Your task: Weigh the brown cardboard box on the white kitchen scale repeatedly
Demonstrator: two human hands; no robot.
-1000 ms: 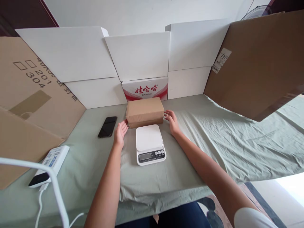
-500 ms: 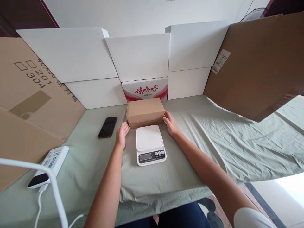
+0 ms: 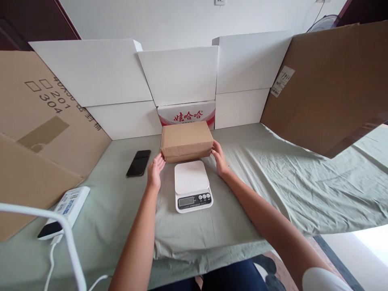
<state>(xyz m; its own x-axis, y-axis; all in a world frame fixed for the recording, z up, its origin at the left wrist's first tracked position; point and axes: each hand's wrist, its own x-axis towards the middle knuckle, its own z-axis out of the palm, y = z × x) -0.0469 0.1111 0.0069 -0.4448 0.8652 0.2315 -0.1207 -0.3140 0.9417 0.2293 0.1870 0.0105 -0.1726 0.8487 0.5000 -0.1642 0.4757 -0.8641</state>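
A small brown cardboard box (image 3: 187, 139) is held between my two hands, just behind a white kitchen scale (image 3: 192, 182). My left hand (image 3: 155, 167) has its fingers against the box's lower left corner. On the opposite end, my right hand (image 3: 219, 158) presses its fingers to the right side, some of them hidden behind the box. The box appears slightly raised off the cloth. Nothing lies on the scale's plate, and its display looks blank.
A black phone (image 3: 138, 163) lies left of my left hand. Farther left is a white power strip (image 3: 65, 212) with a white cable (image 3: 68, 232). White boxes (image 3: 178, 76) line the back; large cardboard boxes (image 3: 324, 89) stand at both sides. Green cloth (image 3: 273, 173) covers the table.
The cardboard box has risen a little, with both hands staying at its ends. The view has shifted slightly. Scale and phone remain in place.
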